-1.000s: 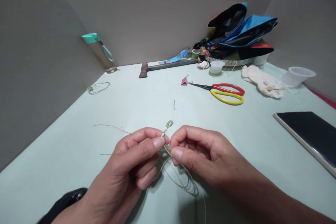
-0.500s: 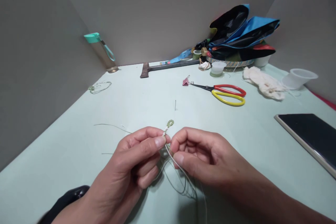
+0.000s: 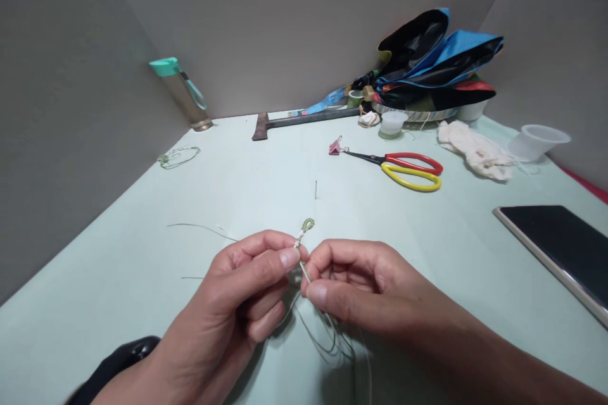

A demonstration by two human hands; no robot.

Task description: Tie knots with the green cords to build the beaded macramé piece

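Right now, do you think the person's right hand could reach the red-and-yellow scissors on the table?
Probably yes. The right hand pinches the thin cord, so it would likely have to let go first, but no object appears to lie between it and the red-and-yellow scissors on the pale green tabletop.

The left hand and right hand are bare, with short, rounded thumbnails. The left forearm and right forearm show uncovered, and a glossy black band, possibly a cuff, lies by the left forearm, cut off by the frame
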